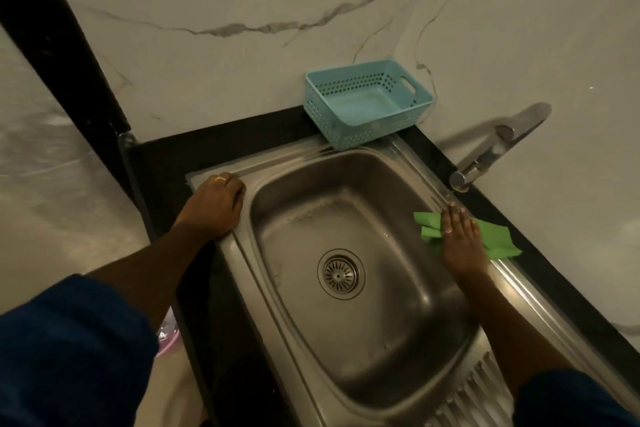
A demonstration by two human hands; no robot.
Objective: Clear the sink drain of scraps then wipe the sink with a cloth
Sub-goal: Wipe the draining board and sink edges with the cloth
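right hand fingers flat, pressing cloth on sink right rim | left hand fingers curled over left rim | drain mid-basin | basket far edge

Dim, warm light. The faucet throws a soft shadow leftward on the marble wall; faint sheen on the sink. Wide-angle bending curves the edges; the near sleeve is blurred.

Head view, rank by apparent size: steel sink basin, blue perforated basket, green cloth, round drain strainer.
1. steel sink basin
2. blue perforated basket
3. green cloth, partly under right hand
4. round drain strainer
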